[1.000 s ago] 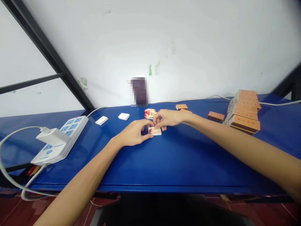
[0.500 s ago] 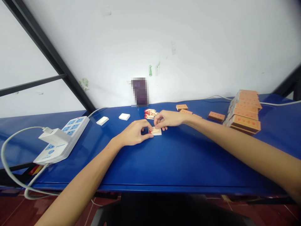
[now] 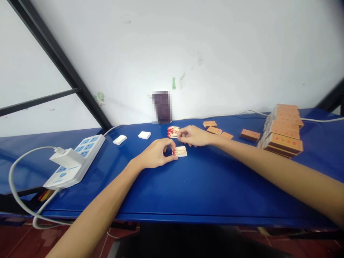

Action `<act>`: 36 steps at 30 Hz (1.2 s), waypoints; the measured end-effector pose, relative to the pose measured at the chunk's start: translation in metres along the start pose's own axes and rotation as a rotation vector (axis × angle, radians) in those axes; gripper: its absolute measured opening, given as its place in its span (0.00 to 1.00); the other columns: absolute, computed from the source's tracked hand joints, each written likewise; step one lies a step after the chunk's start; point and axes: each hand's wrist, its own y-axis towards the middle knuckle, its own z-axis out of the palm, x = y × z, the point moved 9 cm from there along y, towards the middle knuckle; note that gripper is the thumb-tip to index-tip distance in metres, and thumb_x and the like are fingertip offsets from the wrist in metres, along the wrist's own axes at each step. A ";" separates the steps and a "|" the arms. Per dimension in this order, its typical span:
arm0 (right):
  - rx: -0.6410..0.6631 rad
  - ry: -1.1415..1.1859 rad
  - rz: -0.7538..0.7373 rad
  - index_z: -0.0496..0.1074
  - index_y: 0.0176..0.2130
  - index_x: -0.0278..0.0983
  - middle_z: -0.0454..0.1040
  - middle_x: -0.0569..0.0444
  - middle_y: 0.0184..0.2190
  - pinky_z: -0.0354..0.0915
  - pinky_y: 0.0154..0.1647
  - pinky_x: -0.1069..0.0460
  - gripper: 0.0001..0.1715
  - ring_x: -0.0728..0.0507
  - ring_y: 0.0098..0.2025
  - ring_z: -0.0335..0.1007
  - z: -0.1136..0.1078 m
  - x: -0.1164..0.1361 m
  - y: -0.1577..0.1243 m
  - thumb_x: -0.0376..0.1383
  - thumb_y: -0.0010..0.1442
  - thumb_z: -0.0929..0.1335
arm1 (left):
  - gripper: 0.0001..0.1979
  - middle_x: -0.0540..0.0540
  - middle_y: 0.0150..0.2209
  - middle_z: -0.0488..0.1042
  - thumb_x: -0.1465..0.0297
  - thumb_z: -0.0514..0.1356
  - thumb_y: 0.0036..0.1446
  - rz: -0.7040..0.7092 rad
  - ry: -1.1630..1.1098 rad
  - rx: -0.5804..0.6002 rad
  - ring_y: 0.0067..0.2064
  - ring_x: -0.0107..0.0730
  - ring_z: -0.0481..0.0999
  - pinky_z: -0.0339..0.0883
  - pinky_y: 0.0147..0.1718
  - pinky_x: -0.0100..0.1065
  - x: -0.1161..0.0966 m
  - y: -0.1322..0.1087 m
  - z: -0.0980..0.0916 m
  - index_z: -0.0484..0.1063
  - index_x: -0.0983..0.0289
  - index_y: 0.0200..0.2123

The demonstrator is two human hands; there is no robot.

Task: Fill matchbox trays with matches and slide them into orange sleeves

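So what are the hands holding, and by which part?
The left hand holds the matchbox tray by its left end; whether the right hand, by the match pile, holds anything is unclear.

Tbl point(image 3: 204, 190) glossy; matches point(image 3: 173, 132) wood; pwr strip point(image 3: 80, 168) plastic.

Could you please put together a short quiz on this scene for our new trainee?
1. True or false: the right hand is the one gripping the open matchbox tray.
2. Multiple choice: which of these is nearest to the right hand? A) the power strip; B) the loose pile of matches; C) the stack of orange boxes.
3. Short answer: toward which hand do the red match heads inside the tray point?

Key:
1. False; the left hand grips it.
2. B.
3. The left hand.
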 end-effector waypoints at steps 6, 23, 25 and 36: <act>-0.288 -0.238 -0.149 0.77 0.42 0.34 0.68 0.59 0.22 0.53 0.31 0.54 0.15 0.50 0.25 0.59 0.000 0.003 0.002 0.27 0.57 0.65 | 0.16 0.49 0.31 0.67 0.56 0.63 0.57 -0.014 0.002 -0.053 0.30 0.29 0.64 0.59 0.31 0.33 0.005 -0.001 -0.004 0.66 0.62 0.37; -0.284 -0.324 -0.075 0.79 0.41 0.36 0.71 0.57 0.24 0.52 0.31 0.55 0.11 0.50 0.26 0.60 0.002 -0.006 0.006 0.33 0.62 0.67 | 0.21 0.57 0.41 0.72 0.64 0.47 0.67 -0.181 0.369 -0.059 0.43 0.43 0.72 0.65 0.46 0.44 0.057 0.003 -0.002 0.63 0.60 0.60; -0.294 -0.324 -0.075 0.80 0.41 0.36 0.71 0.58 0.23 0.52 0.30 0.55 0.11 0.50 0.25 0.60 0.002 -0.007 0.007 0.33 0.62 0.67 | 0.22 0.58 0.42 0.72 0.64 0.45 0.68 -0.177 0.408 -0.040 0.44 0.44 0.72 0.65 0.47 0.46 0.055 0.004 -0.001 0.62 0.60 0.62; -0.332 -0.373 -0.106 0.79 0.41 0.37 0.74 0.56 0.28 0.53 0.32 0.54 0.14 0.49 0.28 0.63 0.001 -0.001 0.000 0.30 0.59 0.65 | 0.23 0.60 0.44 0.72 0.63 0.44 0.69 -0.180 0.455 -0.005 0.45 0.45 0.73 0.65 0.48 0.46 0.053 0.004 0.000 0.63 0.60 0.63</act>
